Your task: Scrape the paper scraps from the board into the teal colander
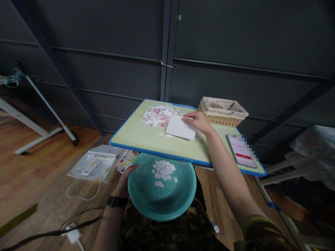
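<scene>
My left hand (pixel 125 180) grips the left rim of a teal mesh basket (pixel 146 198), held just below the near edge of a small green table (pixel 136 134). Several white paper scraps (pixel 163 172) lie in the basket. My right hand (pixel 198 121) reaches over the table and pinches the far right edge of a white card (pixel 180 128) that rests on the tabletop. Left of the card lies a heap of white and pink paper scraps (pixel 159 115); a few loose bits sit by the card's near left corner.
A wicker basket (pixel 222 111) stands at the table's back right. A phone (pixel 241 150) with a lit screen lies near the right edge. On the wooden floor to the left are an open white box (pixel 92 165), cables and a white stand (pixel 39 125).
</scene>
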A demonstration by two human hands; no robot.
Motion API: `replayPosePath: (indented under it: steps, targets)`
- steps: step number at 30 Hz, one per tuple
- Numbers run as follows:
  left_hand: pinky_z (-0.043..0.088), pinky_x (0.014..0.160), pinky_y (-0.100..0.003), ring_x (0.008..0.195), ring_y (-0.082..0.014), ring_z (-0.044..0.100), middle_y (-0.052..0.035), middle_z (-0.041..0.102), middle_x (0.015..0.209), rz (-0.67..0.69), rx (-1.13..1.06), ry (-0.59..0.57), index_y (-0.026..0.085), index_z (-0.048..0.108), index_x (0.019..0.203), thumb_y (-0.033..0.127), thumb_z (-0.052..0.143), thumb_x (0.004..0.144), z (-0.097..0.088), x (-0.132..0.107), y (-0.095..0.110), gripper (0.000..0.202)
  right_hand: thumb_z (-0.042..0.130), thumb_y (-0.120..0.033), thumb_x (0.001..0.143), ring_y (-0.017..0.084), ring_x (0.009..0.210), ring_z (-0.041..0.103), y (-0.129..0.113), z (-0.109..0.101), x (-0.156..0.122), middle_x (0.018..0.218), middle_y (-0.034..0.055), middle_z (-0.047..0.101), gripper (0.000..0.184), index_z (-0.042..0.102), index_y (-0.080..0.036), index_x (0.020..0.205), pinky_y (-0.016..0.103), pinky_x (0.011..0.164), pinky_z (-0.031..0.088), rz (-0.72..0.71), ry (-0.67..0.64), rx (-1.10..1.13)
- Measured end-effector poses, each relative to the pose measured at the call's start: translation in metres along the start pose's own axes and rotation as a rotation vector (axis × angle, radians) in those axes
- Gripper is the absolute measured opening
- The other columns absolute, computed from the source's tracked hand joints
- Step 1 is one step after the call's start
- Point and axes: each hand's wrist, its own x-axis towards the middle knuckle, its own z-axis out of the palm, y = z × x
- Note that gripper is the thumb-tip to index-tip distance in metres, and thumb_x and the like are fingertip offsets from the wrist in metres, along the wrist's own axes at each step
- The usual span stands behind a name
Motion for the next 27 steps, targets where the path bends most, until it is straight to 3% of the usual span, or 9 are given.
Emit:
replayPosePath:
  steps: [3, 8, 15, 18, 22, 27]
  targets:
    - [0.055, 0.089, -0.039, 0.107, -0.0355, 0.068, -0.0081, 0.08, 0.082, 0.008, 0.026, 0.047, 0.015, 0.073, 0.084, 0.021, 0.076, 0.063, -0.001, 0.002, 0.0, 0.022, 0.067, -0.04, 0.072, 0.018, 0.067, 0.062, 0.001, -0.002, 0.0, 0.081, 0.0078, 0.075, 0.031, 0.078, -0.014, 0.084, 0.028, 0.059, 0.046, 0.014, 0.01, 0.02]
    - [0.056, 0.086, -0.039, 0.103, -0.036, 0.069, -0.0077, 0.079, 0.074, -0.027, 0.04, 0.073, 0.018, 0.071, 0.072, 0.023, 0.075, 0.063, -0.002, 0.004, 0.0, 0.011, 0.072, -0.042, 0.066, 0.018, 0.066, 0.061, 0.001, -0.006, 0.0, 0.079, 0.0076, 0.074, 0.035, 0.078, -0.012, 0.084, 0.027, 0.057, 0.043, 0.024, -0.091, 0.069]
    - [0.057, 0.085, -0.039, 0.102, -0.0359, 0.07, -0.0085, 0.078, 0.073, -0.012, 0.033, 0.109, 0.016, 0.07, 0.07, 0.021, 0.074, 0.063, 0.002, 0.001, 0.001, 0.009, 0.072, -0.04, 0.064, 0.017, 0.064, 0.06, 0.002, -0.013, -0.002, 0.076, 0.0077, 0.073, 0.032, 0.077, -0.011, 0.079, 0.028, 0.057, 0.043, 0.09, -0.007, 0.087]
    - [0.056, 0.088, -0.039, 0.105, -0.036, 0.069, -0.0086, 0.079, 0.077, -0.014, 0.013, 0.083, 0.016, 0.073, 0.075, 0.02, 0.075, 0.062, 0.002, 0.0, 0.0, 0.014, 0.07, -0.038, 0.065, 0.018, 0.066, 0.061, 0.002, -0.013, -0.001, 0.076, 0.0074, 0.073, 0.029, 0.077, -0.012, 0.077, 0.028, 0.06, 0.044, 0.056, -0.038, 0.05]
    - [0.056, 0.089, -0.04, 0.106, -0.0343, 0.069, -0.0081, 0.08, 0.09, 0.009, 0.007, 0.063, 0.015, 0.073, 0.089, 0.02, 0.074, 0.064, 0.002, 0.0, 0.0, 0.025, 0.067, -0.038, 0.068, 0.02, 0.072, 0.063, 0.005, -0.013, 0.002, 0.08, 0.0078, 0.075, 0.028, 0.078, -0.014, 0.078, 0.03, 0.063, 0.045, 0.01, 0.099, -0.001]
    - [0.056, 0.089, -0.04, 0.107, -0.0367, 0.068, -0.0092, 0.08, 0.089, -0.014, 0.018, 0.07, 0.014, 0.073, 0.089, 0.019, 0.076, 0.06, 0.001, 0.001, 0.0, 0.029, 0.067, -0.038, 0.069, 0.022, 0.077, 0.066, 0.004, -0.012, 0.002, 0.085, 0.0086, 0.076, 0.027, 0.078, -0.015, 0.08, 0.031, 0.066, 0.047, 0.007, 0.112, -0.001]
